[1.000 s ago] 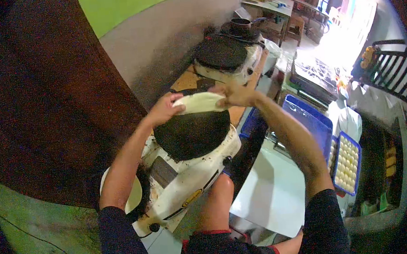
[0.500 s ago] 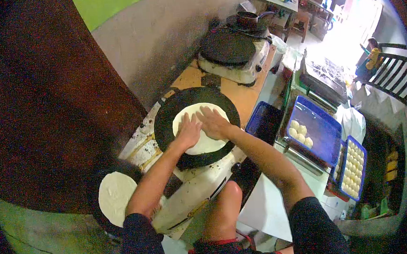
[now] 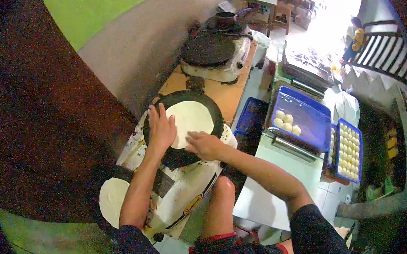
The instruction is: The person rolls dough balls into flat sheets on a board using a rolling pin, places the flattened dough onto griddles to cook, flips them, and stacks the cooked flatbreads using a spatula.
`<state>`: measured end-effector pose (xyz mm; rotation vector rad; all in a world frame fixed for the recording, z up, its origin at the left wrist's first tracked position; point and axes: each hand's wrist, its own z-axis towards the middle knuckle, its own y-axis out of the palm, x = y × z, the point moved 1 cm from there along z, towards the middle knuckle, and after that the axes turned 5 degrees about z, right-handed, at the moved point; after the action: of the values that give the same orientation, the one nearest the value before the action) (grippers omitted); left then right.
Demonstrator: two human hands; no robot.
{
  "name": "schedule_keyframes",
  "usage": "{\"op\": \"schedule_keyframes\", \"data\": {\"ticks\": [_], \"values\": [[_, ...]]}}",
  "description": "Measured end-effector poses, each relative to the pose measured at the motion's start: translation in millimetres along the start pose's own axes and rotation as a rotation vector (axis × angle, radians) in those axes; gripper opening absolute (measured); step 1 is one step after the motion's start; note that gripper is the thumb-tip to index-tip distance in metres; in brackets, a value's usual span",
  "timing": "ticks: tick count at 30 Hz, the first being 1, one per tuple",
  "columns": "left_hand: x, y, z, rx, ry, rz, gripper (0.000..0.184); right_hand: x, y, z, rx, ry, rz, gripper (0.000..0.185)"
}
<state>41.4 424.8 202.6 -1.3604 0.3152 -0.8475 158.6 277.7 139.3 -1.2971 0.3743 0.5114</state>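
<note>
A round, pale sheet of dough (image 3: 191, 118) lies flat on a black round griddle (image 3: 215, 108) on a white stove. At the sheet's left edge rests my left hand (image 3: 162, 130), its fingers stretched out over the dough and the griddle. My right hand (image 3: 205, 144) touches the lower right edge of the sheet, fingers apart and holding nothing. A second pale dough round (image 3: 113, 199) lies on another dark pan at the lower left, partly covered by my left forearm.
Beyond the griddle stand a second black griddle (image 3: 208, 49) and a dark pot (image 3: 225, 19). At right are a blue tray (image 3: 309, 115) with several dough balls and a fuller blue-rimmed tray (image 3: 349, 151). A person (image 3: 354, 40) is in the far right background.
The dough sheet went from being held up in both hands to lying on the griddle. Since then my hands have moved apart from its middle to its left and lower right edges.
</note>
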Motion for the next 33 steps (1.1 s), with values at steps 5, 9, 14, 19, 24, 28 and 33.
{"op": "schedule_keyframes", "data": {"ticks": [5, 9, 14, 19, 24, 28, 33], "values": [[113.7, 8.0, -14.0, -0.031, 0.147, -0.398, 0.069, -19.5, -5.2, -33.4, -0.394, 0.108, 0.212, 0.045], [218.0, 65.4, -43.9, -0.314, 0.085, -0.699, 0.073, -20.9, -63.5, -175.4, -0.061, 0.183, 0.204, 0.044], [285.2, 246.7, -22.8, -0.634, -0.146, -0.885, 0.067, -10.6, -134.5, -345.2, 0.096, 0.610, 0.237, 0.046], [263.7, 278.8, -37.1, -0.683, -0.165, -0.773, 0.065, 22.0, -170.4, -450.0, 0.358, 0.861, 0.202, 0.041], [226.9, 220.6, -104.6, -0.609, -0.114, -0.582, 0.050, 84.4, -201.9, -466.4, 0.515, 0.899, 0.312, 0.035], [191.4, 159.1, -173.5, -0.706, -0.411, -0.637, 0.048, 201.8, -198.5, -444.9, 0.774, 0.867, 0.241, 0.031], [136.0, 137.7, -218.9, -0.616, -0.500, -0.865, 0.038, 273.7, -189.2, -381.2, 0.499, 0.923, 0.340, 0.030]]}}
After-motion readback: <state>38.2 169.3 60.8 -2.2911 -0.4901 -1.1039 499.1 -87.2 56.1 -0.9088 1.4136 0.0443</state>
